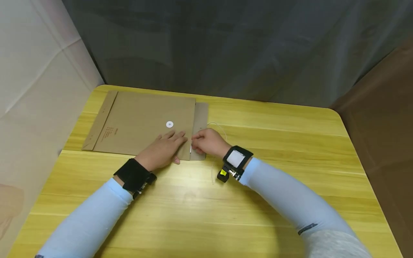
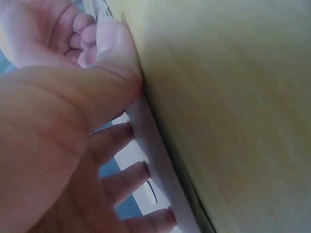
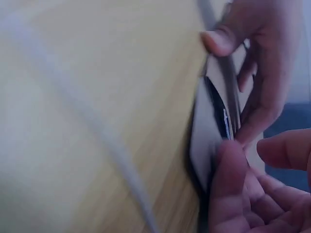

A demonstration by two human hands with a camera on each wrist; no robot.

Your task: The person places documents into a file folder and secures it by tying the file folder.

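Two hands meet at the open end of a brown paper envelope [image 1: 145, 123] that lies flat on the yellow wooden table [image 1: 274, 150], toward its far left part. The envelope's flap [image 1: 200, 122] is folded out to the right, and a white round disc [image 1: 169, 124] sits on the envelope's face just beyond the fingers. A thin white edge, seemingly a sheet [image 1: 190, 147], shows at the envelope's mouth between the two hands; how far it reaches inside cannot be told. A fine string [image 1: 219, 129] loops on the table just beyond the right hand.

The left hand [image 1: 162, 150] lies palm down on the envelope near its mouth, fingers straight and spread, pressing the paper flat; its grip is wide and holds nothing. The left wrist view shows those fingertips [image 2: 127, 133] against the paper's edge.

The right hand [image 1: 208, 142] rests on the flap, fingers curled in a narrow grip at the white edge; the right wrist view shows its thumb [image 3: 228, 165] against the pale sheet. Both forearms wear light blue sleeves and black wrist straps.
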